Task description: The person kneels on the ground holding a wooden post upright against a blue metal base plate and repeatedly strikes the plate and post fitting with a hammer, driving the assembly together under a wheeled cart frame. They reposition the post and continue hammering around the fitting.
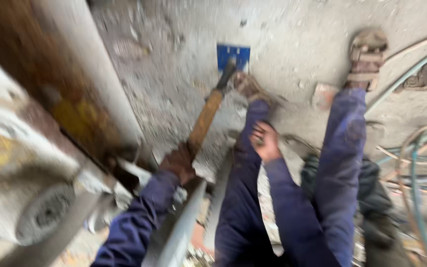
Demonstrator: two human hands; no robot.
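A blurred view looks down from a height past the person's own legs to a dusty concrete floor (174,74). At far left is a rusty, paint-stained machine housing (21,148) with a round grey part, and beside it a pale upright pipe (90,64). Just right of the pipe, the left hand (179,162), in a dark blue sleeve, is closed around the lower end of a long wooden handle (205,118). The handle slants up and right from the pipe; its dark far end lies over a blue plate (233,55) on the floor. Further right, the right hand (264,142) rests on the left trouser leg (243,188), fingers loosely curled; blur hides whether it holds anything. Right again is the right trouser leg (339,148), ending in a worn sandal (366,57). Farthest from the pipe, at the right edge, lie looped hoses and cables (416,163).
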